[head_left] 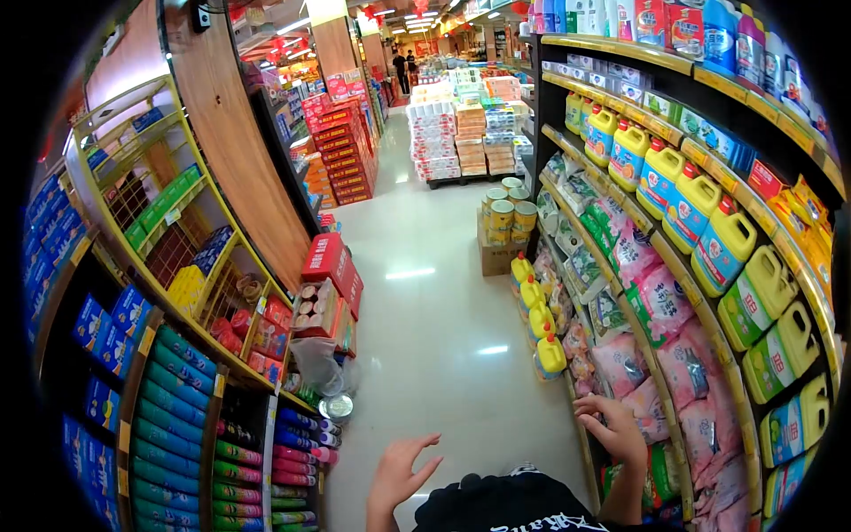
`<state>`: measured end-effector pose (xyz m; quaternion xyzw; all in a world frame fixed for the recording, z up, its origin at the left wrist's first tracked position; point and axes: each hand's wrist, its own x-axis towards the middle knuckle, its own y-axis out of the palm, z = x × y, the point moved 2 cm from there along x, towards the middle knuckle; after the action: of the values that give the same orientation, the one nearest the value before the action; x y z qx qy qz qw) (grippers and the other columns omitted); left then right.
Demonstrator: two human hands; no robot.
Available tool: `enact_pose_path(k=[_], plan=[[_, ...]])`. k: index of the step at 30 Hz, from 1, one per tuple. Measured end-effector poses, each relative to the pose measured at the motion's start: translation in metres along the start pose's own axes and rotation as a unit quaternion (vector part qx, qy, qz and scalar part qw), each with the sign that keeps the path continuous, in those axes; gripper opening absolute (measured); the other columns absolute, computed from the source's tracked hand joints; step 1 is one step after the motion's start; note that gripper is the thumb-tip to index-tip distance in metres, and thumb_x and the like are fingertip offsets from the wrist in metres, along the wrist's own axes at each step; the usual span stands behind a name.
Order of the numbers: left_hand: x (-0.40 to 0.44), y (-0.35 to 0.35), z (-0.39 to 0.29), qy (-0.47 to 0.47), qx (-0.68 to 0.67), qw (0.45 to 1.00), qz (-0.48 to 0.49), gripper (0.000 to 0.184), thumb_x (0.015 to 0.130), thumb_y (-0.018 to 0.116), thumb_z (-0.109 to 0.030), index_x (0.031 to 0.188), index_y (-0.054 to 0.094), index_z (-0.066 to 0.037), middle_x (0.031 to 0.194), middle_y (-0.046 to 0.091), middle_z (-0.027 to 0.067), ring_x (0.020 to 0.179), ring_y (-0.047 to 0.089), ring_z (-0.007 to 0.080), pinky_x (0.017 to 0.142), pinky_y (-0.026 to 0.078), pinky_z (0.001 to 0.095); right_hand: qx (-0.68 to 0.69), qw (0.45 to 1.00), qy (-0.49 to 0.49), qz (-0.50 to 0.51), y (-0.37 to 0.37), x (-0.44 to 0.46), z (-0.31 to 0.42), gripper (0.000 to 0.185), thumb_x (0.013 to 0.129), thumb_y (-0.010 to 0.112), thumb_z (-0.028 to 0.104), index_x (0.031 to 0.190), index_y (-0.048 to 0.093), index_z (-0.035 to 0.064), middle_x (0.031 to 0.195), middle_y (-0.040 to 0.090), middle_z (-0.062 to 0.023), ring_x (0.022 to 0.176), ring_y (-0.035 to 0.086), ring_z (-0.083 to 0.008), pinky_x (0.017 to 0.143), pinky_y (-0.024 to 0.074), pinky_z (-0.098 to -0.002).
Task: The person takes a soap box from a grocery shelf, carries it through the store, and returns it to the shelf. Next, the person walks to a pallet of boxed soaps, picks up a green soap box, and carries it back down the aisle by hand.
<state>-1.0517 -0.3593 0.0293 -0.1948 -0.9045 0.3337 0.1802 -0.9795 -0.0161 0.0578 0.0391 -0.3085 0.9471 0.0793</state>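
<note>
Shop aisle seen from the wearer's head, with both bare hands raised at the foot of the view. We find the left hand over the floor, its fingers loosely spread, the thumb well apart from them, and nothing in its hold. The right hand is likewise unladen, fingers slightly bent and parted; it lies in front of the lower right-hand shelves, nearest the pink bags, though whether it touches one we cannot tell. These bags sit in rows beneath the yellow jugs, while the yellow bottles stand on the floor along the shelf's foot. Farther up the aisle, tins are stacked on a carton. To the left stands a wire rack. We judge the step to be one of free hands, with no grasp made. Taking a bag from here would call for turning the right palm toward the shelf and closing the fingers around the soft package.
</note>
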Motion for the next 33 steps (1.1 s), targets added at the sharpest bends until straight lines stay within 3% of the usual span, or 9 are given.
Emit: enact_pose_path(k=[5, 11, 13, 17, 22, 25, 33], plan=[[0.048, 0.002, 0.022, -0.002, 0.002, 1.0, -0.005, 0.035, 0.083, 0.066, -0.024, 0.115, 0.062, -0.009, 0.103, 0.067, 0.0085, 0.098, 0.062, 0.0262, 0.087, 0.043, 0.0364, -0.013, 1.0, 0.019, 0.018, 0.005, 0.056, -0.021, 0.026, 0.084, 0.063, 0.018, 0.104, 0.062, 0.0014, 0.088, 0.067, -0.0126, 0.084, 0.065, -0.0243, 0.077, 0.0472, -0.0343], [0.132, 0.013, 0.031, 0.008, 0.008, 1.0, -0.02, 0.035, 0.083, 0.066, -0.024, 0.115, 0.061, -0.01, 0.103, 0.067, 0.0087, 0.097, 0.062, 0.0262, 0.087, 0.043, 0.0366, 0.011, 0.999, -0.023, 0.034, -0.01, 0.148, -0.053, 0.027, 0.084, 0.062, 0.019, 0.104, 0.062, 0.0014, 0.089, 0.067, -0.0136, 0.082, 0.065, -0.0252, 0.075, 0.0483, -0.0344], [0.167, 0.018, 0.027, 0.012, 0.011, 0.999, -0.032, 0.035, 0.083, 0.066, -0.024, 0.115, 0.061, -0.01, 0.103, 0.067, 0.0087, 0.097, 0.062, 0.0263, 0.087, 0.043, 0.0366, -0.002, 0.996, -0.008, 0.091, -0.024, 0.178, -0.056, 0.027, 0.084, 0.062, 0.019, 0.105, 0.062, 0.0016, 0.088, 0.067, -0.0137, 0.081, 0.065, -0.0259, 0.074, 0.0482, -0.0346], [0.233, 0.028, 0.02, 0.037, -0.002, 0.999, -0.034, 0.037, 0.083, 0.067, -0.02, 0.117, 0.059, -0.008, 0.106, 0.067, 0.0091, 0.1, 0.062, 0.026, 0.088, 0.044, 0.0368, -0.016, 0.999, -0.048, 0.02, -0.056, 0.231, -0.099, 0.028, 0.084, 0.062, 0.019, 0.107, 0.062, 0.003, 0.088, 0.066, -0.0141, 0.08, 0.064, -0.0271, 0.073, 0.0482, -0.0353], [0.305, 0.051, 0.013, 0.051, 0.047, 0.997, -0.041, 0.037, 0.082, 0.067, -0.018, 0.117, 0.059, -0.007, 0.107, 0.066, 0.0094, 0.099, 0.062, 0.0273, 0.087, 0.045, 0.0373, -0.058, 0.997, -0.039, 0.03, -0.08, 0.289, -0.106, 0.033, 0.084, 0.062, 0.02, 0.114, 0.059, 0.0055, 0.087, 0.066, -0.0134, 0.081, 0.063, -0.0275, 0.072, 0.0486, -0.0365], [0.334, 0.071, 0.013, 0.062, -0.028, 0.998, 0.004, 0.038, 0.082, 0.067, -0.02, 0.117, 0.06, -0.007, 0.108, 0.066, 0.0094, 0.101, 0.061, 0.0273, 0.088, 0.045, 0.0376, -0.053, 0.996, -0.063, 0.043, -0.086, 0.31, -0.114, 0.033, 0.085, 0.062, 0.02, 0.115, 0.059, 0.0067, 0.087, 0.066, -0.0134, 0.082, 0.064, -0.0273, 0.074, 0.0486, -0.0369], [0.407, 0.091, 0.046, 0.07, -0.039, 0.995, 0.067, 0.035, 0.085, 0.064, -0.024, 0.116, 0.06, -0.009, 0.106, 0.065, 0.0096, 0.095, 0.061, 0.027, 0.087, 0.044, 0.0372, -0.049, 0.998, 0.02, 0.039, -0.075, 0.353, -0.155, 0.035, 0.083, 0.064, 0.018, 0.115, 0.058, 0.0033, 0.09, 0.067, -0.0135, 0.085, 0.065, -0.0272, 0.075, 0.049, -0.0357]])
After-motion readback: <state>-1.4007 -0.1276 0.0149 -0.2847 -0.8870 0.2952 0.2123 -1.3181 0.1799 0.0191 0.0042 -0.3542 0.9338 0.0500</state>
